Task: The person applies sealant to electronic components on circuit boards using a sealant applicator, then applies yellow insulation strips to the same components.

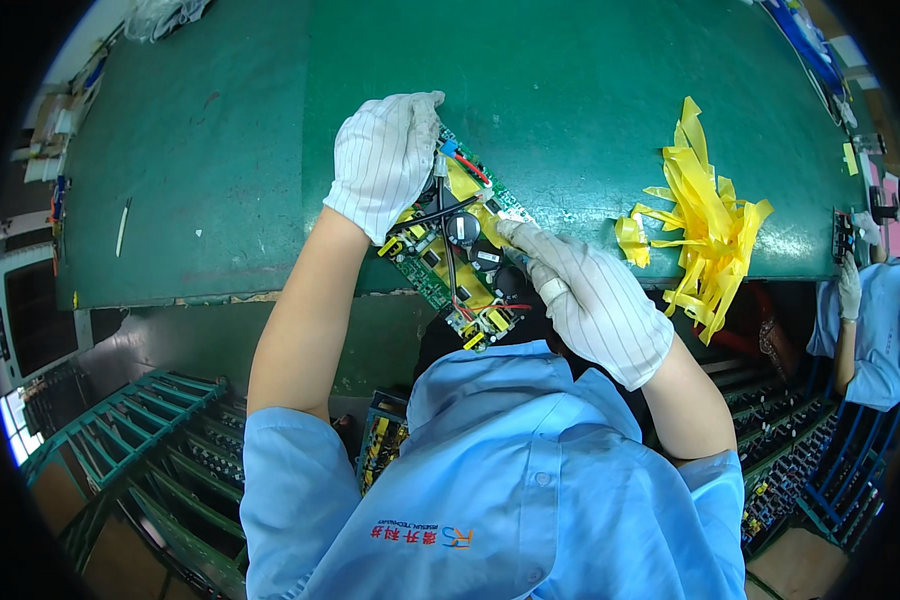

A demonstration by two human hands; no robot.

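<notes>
Green circuit board (436, 284) overhangs the table edge (190, 300), room leftward; left fingers (422, 120) clasp it, right fingers' (532, 240) hold unclear.

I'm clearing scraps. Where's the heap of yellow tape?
In the head view, the heap of yellow tape lies right of the right hand, partly overhanging the near edge of the green tabletop.

Clear plastic (162, 16) is seen at far left. A teal rack (158, 434) is pictured at near left, a blue-shirted co-worker (878, 335) at right.
</notes>
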